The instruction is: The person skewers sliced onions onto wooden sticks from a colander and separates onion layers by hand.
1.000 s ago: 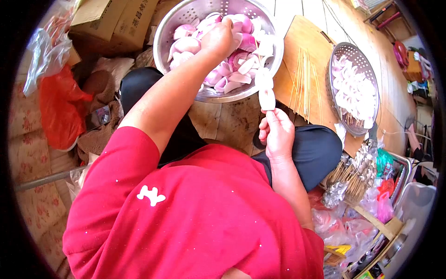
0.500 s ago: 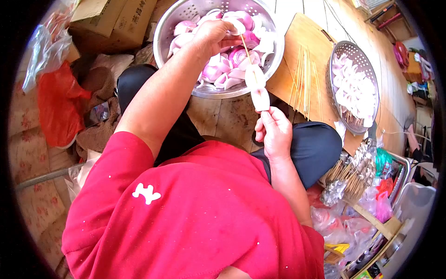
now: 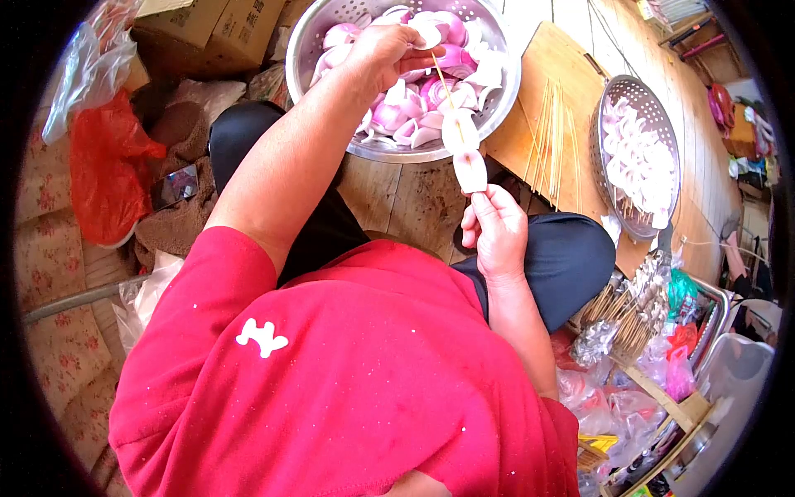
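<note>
My left hand (image 3: 385,56) is closed on a pale onion piece (image 3: 427,33) at the upper tip of a thin wooden skewer (image 3: 444,83), above the colander's contents. Two white onion pieces (image 3: 460,132) are threaded on the skewer's lower part. My right hand (image 3: 500,232) pinches its lower end, just under the bottom piece; the fingertips hide the very end. Below my left hand, a metal colander (image 3: 507,99) holds many cut purple-and-white onion pieces (image 3: 389,116).
Bare skewers (image 3: 551,141) lie on a wooden board (image 3: 534,62) to the right. Beyond them, a perforated oval basket (image 3: 609,166) holds skewered onion (image 3: 638,157). Bundled skewers (image 3: 633,323) and plastic bags (image 3: 613,406) sit at lower right. A red bag (image 3: 108,170) and cardboard box (image 3: 215,50) are at left.
The view has shifted slightly, so the colander, board and basket appear a little further right. Both hands keep the same hold; the upper onion piece stays at the skewer's tip.
</note>
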`<state>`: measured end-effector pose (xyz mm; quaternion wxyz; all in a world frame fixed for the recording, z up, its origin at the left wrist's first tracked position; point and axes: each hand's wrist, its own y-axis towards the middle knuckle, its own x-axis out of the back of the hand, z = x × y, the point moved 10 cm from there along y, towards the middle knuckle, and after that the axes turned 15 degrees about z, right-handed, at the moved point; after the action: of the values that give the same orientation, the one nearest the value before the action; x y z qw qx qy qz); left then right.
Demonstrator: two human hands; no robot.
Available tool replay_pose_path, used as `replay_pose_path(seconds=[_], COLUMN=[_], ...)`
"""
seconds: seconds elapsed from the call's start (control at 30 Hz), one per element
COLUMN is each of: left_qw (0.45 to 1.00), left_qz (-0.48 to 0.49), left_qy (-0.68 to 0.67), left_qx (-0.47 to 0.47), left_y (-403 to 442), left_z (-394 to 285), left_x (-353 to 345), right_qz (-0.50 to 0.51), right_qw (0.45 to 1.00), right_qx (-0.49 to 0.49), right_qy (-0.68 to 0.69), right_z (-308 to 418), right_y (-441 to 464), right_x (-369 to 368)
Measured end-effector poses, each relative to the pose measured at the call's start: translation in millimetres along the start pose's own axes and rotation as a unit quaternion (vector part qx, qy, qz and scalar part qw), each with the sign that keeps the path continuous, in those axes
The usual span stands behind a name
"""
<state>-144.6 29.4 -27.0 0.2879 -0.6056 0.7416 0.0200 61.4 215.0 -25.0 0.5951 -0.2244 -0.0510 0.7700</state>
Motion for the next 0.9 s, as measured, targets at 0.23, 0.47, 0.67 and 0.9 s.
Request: replay_pose_path(seconds=[0.23,0.47,0.67,0.9], left_qw=[1.000,0.993,0.990,0.988], left_qz=[0.007,0.021,0.041,0.060], left_qy=[0.009,0.116,0.116,0.089], left_qx=[0.021,0.027,0.066,0.110], left_y=[-2.5,-10.8,-16.3,-38.5], left_z=[6.4,16.6,31.8,66.7], left_x=[-4.6,-18.2,-27.0,-49.5], right_qz=[0.001,-0.014,-0.016,-0.039], right_qw=[1.000,1.000,0.999,0.999], right_qx=[-0.002,-0.009,-0.001,0.009], right_qy=[0.003,0.010,0.034,0.007], right_z=[-2.4,-2.3,-5.1,0.3], right_y=[1.1,2.0,1.8,8.5], right_x=[-3.6,-1.8,0.5,6.9])
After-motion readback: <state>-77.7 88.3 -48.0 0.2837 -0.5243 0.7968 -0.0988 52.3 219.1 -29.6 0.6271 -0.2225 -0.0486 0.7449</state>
